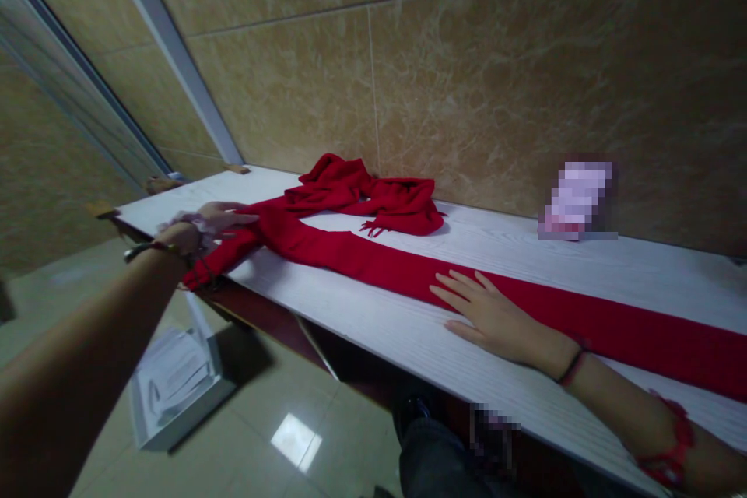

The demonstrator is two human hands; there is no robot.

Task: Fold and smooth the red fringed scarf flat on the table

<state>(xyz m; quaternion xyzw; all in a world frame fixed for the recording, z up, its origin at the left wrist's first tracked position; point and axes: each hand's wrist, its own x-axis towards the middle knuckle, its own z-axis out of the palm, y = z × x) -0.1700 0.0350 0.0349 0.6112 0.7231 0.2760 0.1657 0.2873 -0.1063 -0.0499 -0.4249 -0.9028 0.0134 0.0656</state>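
Note:
A long red scarf [385, 264] lies along the white tabletop [496, 237], its right part flat and smooth and running out of view. At the left it bunches up, with a fringed end near the wall and more cloth hanging over the front edge. My left hand [225, 219] reaches to the bunched left part, its fingers stretched out over the cloth. My right hand [487, 310] lies flat with fingers spread, the fingertips on the scarf's near edge and the palm by the bare tabletop.
A blurred-out pinkish object [577, 198] leans on the tiled wall [467, 93] at the back right. On the floor at the lower left stands an open white box [175, 385] holding pale contents. A small brown piece [236, 169] sits at the table's far left corner.

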